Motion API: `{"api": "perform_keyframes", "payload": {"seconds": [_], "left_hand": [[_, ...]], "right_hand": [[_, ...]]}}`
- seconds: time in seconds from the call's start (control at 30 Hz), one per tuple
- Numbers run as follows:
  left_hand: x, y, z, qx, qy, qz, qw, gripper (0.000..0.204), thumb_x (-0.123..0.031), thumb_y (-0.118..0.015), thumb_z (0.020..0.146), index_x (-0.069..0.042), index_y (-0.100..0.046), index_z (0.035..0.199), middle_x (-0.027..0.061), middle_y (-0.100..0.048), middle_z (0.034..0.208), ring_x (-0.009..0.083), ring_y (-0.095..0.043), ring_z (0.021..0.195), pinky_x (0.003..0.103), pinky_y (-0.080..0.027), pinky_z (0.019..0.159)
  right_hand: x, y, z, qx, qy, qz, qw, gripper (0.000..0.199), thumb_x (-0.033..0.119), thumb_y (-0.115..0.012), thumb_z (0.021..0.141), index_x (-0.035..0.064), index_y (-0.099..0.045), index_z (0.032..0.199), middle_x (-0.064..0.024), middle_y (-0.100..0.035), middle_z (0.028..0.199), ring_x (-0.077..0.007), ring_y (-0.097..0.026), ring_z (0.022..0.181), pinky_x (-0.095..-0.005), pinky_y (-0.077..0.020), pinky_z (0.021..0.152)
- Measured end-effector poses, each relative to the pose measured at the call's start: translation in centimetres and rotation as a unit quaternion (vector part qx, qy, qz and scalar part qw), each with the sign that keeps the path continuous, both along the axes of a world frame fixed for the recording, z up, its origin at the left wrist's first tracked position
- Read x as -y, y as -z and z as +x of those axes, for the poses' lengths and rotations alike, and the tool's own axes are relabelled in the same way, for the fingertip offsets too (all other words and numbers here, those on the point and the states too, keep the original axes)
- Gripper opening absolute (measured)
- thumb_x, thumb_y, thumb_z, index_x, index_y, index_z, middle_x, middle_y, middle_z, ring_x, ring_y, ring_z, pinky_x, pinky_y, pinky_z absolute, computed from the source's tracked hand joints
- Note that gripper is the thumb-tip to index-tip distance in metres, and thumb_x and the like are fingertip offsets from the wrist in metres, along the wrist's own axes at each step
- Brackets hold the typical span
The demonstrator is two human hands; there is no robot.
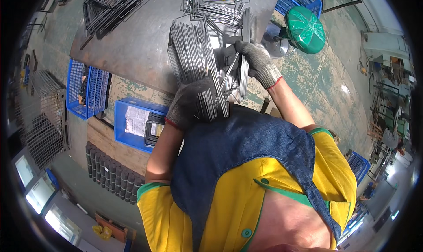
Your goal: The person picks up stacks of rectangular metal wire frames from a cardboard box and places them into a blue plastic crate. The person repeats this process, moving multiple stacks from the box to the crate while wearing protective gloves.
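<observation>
Both my hands wear grey knit gloves with red cuff edges. A thick bundle of bent metal wire frames [189, 51] stands at the near edge of the metal table, tilted toward my apron. My left hand [190, 100] is closed around the lower left side of this bundle. To its right, a smaller group of wire frames [245, 71] stands nearly upright, and my right hand [253, 56] is closed on it with the fingers wrapped behind. Some wires slant between the two groups. My right fingertips are partly hidden by the wires.
More wire frames [213, 6] lie farther back on the table [141, 45]; a darker pile [110, 12] sits at the far left. Blue crates [88, 89] stand left, one blue bin [136, 120] holding frames. A green-covered stool [305, 29] is at right. Dark rolls [112, 172] line the left floor.
</observation>
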State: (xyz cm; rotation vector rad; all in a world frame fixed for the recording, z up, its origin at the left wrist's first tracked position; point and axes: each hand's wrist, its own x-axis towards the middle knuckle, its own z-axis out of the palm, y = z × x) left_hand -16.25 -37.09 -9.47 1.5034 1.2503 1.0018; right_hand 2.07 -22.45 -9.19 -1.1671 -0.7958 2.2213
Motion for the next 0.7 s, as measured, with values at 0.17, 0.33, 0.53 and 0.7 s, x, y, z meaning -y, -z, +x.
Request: {"api": "perform_keyframes", "payload": {"seconds": [0.17,0.33,0.53,0.7], "left_hand": [[0.2,0.7,-0.7,-0.129,0.045,0.139,0.981,0.035,-0.01,-0.044,0.087,0.003,-0.051,0.119,0.0128,-0.057,0.116,0.0196,-0.055,0.106,0.031,-0.042,0.095],[-0.4,1.3,-0.2,0.036,-0.005,0.002,0.999,0.031,-0.014,-0.058,0.079,-0.005,-0.059,0.109,0.013,-0.062,0.105,0.0253,-0.06,0.099,0.032,-0.048,0.087],[-0.3,0.5,-0.3,0.034,0.023,-0.038,0.998,0.035,-0.016,-0.042,0.09,0.005,-0.053,0.116,0.0149,-0.058,0.114,0.019,-0.056,0.105,0.031,-0.042,0.093],[0.1,1.8,-0.6,-0.085,0.025,0.086,0.992,0.031,-0.011,-0.045,0.088,0.004,-0.055,0.113,0.0152,-0.059,0.112,0.0209,-0.056,0.104,0.032,-0.043,0.093]], "right_hand": [[0.1,1.2,-1.1,-0.019,-0.032,0.014,0.999,0.019,0.015,-0.054,0.088,0.0007,-0.053,0.1,-0.0067,-0.06,0.073,-0.0142,-0.059,0.057,-0.0253,-0.0506,0.043],[1.4,-0.9,-1.9,0.05,-0.089,-0.015,0.995,0.025,0.02,-0.053,0.089,0.0002,-0.06,0.103,-0.0045,-0.064,0.077,-0.0081,-0.057,0.056,-0.0199,-0.0473,0.046],[1.9,-2.5,-1.8,0.148,-0.196,0.034,0.969,0.031,0.036,-0.059,0.084,0.0054,-0.063,0.086,-0.002,-0.06,0.062,-0.0047,-0.049,0.042,-0.0181,-0.029,0.031],[1.8,-0.3,-0.9,0.054,-0.179,0.03,0.982,0.026,0.025,-0.058,0.085,0.0006,-0.061,0.093,-0.0072,-0.062,0.076,-0.0132,-0.057,0.061,-0.0248,-0.0459,0.054]]}}
